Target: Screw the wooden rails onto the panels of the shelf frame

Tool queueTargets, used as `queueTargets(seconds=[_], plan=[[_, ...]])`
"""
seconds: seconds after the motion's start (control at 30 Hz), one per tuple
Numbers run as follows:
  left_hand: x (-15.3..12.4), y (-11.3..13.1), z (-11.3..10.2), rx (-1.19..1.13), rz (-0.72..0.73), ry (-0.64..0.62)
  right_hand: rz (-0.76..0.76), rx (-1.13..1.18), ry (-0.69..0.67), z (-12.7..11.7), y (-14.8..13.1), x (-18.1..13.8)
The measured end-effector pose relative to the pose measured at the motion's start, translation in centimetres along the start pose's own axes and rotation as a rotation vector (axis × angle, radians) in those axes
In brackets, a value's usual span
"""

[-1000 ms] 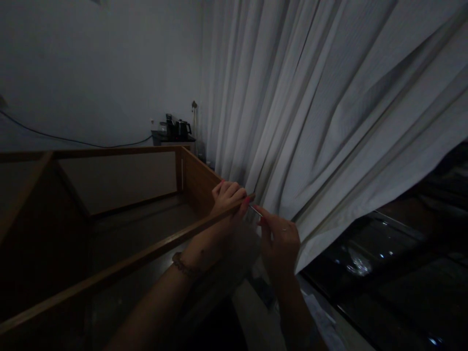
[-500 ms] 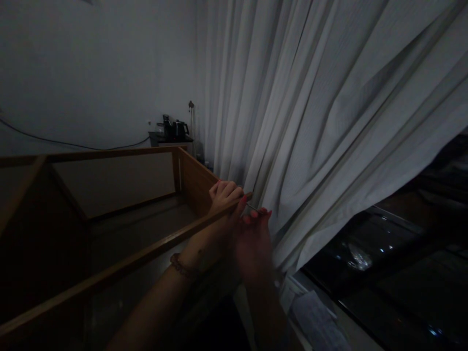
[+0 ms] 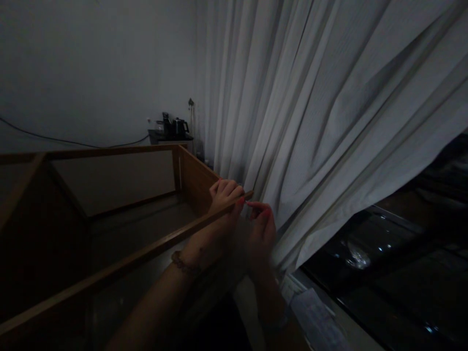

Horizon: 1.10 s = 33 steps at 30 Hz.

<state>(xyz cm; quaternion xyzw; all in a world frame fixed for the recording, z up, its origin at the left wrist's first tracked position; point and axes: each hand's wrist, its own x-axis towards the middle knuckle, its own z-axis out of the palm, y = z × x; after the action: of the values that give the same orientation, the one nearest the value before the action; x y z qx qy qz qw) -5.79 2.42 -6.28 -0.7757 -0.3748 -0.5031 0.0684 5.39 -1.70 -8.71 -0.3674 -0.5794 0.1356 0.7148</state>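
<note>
My left hand, with a beaded bracelet on its wrist, is closed over the near right corner of a wooden frame. Its thumb presses the near rail just short of the rail's end. Close beside it, my right hand is pinched and partly smeared by motion. Between its fingertips is a thin metal rod, which looks like an Allen key, touching or nearly touching the rail's end. Most of the rod is hidden by the fingers, and the light is dim.
A long white curtain hangs right beside my hands. Behind the frame, a black kettle stands on a small cabinet by the wall. Papers lie at the lower right, beside dark glass. A cable runs along the wall.
My right hand has turned and its fingertips have moved up and left, closer to the rail. Less of the thin metal rod shows now. My left hand keeps its hold.
</note>
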Motion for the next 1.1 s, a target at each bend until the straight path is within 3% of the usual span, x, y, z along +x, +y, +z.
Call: queueTargets(seconds=[0.13,0.2,0.4,0.6,0.8,1.1], plan=[[0.1,0.4,-0.2,0.018,-0.003,0.025,-0.291,-0.207,-0.116,-1.8,1.4,1.1],[0.2,0.5,-0.2,0.019,-0.006,0.023,-0.352,-0.227,-0.145,-2.3,1.5,1.5],[0.3,0.5,-0.3,0.031,-0.03,0.002,-0.068,0.121,-0.11,-1.7,0.6,1.1],[0.3,0.6,-0.5,0.019,-0.01,-0.013,0.007,0.234,-0.076,-1.1,0.9,0.4],[0.5,0.8,-0.6,0.067,-0.064,-0.073,0.027,0.169,-0.042,-1.3,1.0,0.6],[0.4,0.4,0.1,0.156,-0.053,-0.054,0.023,0.079,0.014,-0.9,0.4,1.3]])
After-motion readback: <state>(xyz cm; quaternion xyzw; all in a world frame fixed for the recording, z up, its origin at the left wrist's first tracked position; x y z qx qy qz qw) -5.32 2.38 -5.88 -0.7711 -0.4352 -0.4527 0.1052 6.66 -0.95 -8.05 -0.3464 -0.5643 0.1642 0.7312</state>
